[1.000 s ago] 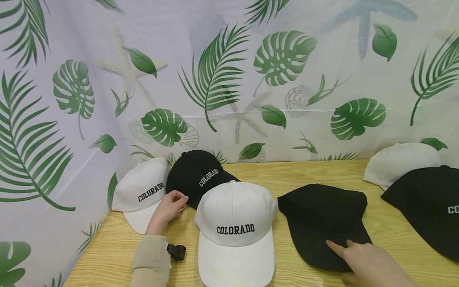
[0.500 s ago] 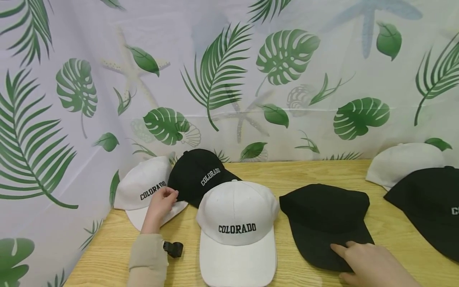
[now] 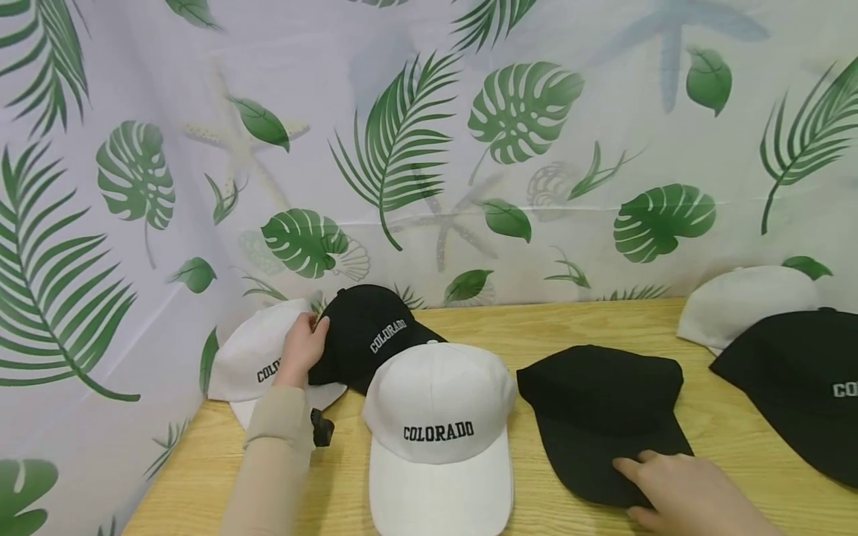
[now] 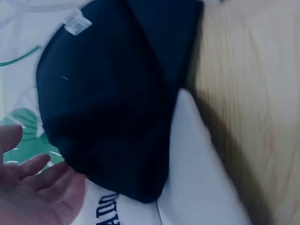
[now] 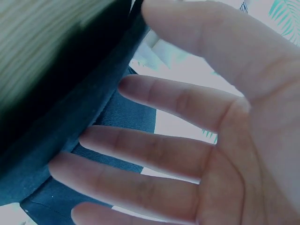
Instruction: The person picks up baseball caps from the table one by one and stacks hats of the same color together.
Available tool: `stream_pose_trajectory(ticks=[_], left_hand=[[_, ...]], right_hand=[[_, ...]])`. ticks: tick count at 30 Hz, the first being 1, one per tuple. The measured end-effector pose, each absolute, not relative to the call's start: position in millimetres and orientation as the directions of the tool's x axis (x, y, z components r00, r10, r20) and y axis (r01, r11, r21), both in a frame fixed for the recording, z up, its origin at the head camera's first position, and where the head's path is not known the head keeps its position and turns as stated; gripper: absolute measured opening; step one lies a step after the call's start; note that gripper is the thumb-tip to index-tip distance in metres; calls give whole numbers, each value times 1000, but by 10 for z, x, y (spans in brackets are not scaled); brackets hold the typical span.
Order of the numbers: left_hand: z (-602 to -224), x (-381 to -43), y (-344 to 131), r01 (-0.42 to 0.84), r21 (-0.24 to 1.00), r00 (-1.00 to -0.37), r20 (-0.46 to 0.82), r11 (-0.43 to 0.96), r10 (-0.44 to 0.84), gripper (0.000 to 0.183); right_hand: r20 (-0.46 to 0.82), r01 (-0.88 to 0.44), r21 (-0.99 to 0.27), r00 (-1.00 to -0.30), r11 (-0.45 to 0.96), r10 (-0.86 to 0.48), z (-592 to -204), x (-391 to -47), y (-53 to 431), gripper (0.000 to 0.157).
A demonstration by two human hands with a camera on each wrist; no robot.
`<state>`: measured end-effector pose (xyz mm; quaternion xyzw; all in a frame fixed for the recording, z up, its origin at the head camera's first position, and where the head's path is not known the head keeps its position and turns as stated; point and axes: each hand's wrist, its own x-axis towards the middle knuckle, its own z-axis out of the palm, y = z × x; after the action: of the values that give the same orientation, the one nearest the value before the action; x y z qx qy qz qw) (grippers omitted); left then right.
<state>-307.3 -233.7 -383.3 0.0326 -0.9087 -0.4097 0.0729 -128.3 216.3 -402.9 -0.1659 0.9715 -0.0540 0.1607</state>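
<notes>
My left hand [image 3: 303,348] is at the near left side of a black cap [image 3: 365,335] lettered COLORADO. In the left wrist view its fingers [image 4: 58,187] are loosely extended at that cap's edge [image 4: 108,103], the thumb apart. A white COLORADO cap [image 3: 234,357] lies partly behind this hand. My right hand [image 3: 693,491] touches the brim of a plain-looking black cap [image 3: 603,402]. The right wrist view has its fingers [image 5: 150,145] straight and spread against the dark brim [image 5: 93,89]. Between the hands sits another white COLORADO cap [image 3: 439,417], brim toward me.
A white cap [image 3: 747,301] and a black cap [image 3: 804,387] overlap at the right. A small black object [image 3: 322,428] is near the left sleeve [image 3: 271,461]. The wooden table [image 3: 550,320] ends at a leaf-printed cloth [image 3: 570,223] behind and to the left.
My left hand has moved back from the front of the left black cap, upward along its left side, over the white cap. My right hand stays at the brim.
</notes>
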Motion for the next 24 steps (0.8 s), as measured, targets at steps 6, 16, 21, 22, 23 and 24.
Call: stream_pose_trajectory(ticks=[6, 16, 21, 22, 23, 24], left_hand=[[-4732, -3950, -2933, 55, 696, -988, 141, 716, -61, 51], [-4251, -3798, -2653, 74, 733, -964, 226, 676, -139, 28], [-3454, -3233, -2136, 141, 664, -919, 364, 734, -152, 18], [-3366, -3187, -2074, 164, 655, -909, 390, 738, -145, 18], [-3280, -3135, -2011, 192, 644, -896, 424, 741, -136, 17], [-3211, -3107, -1961, 215, 631, -884, 450, 746, -125, 17]], right_hand=[[-266, -325, -157, -895, 933, -357, -4007, -1265, 2125, 45], [-247, -336, -154, -898, 929, -365, -3941, -1236, 2107, 43], [-242, -327, -149, -903, 933, -355, -3980, -1228, 2137, 43], [-242, -327, -149, -903, 933, -356, -3988, -1227, 2146, 43], [-242, -325, -151, -903, 934, -354, -3995, -1227, 2154, 43], [-246, -318, -152, -905, 936, -347, -4002, -1225, 2162, 43]])
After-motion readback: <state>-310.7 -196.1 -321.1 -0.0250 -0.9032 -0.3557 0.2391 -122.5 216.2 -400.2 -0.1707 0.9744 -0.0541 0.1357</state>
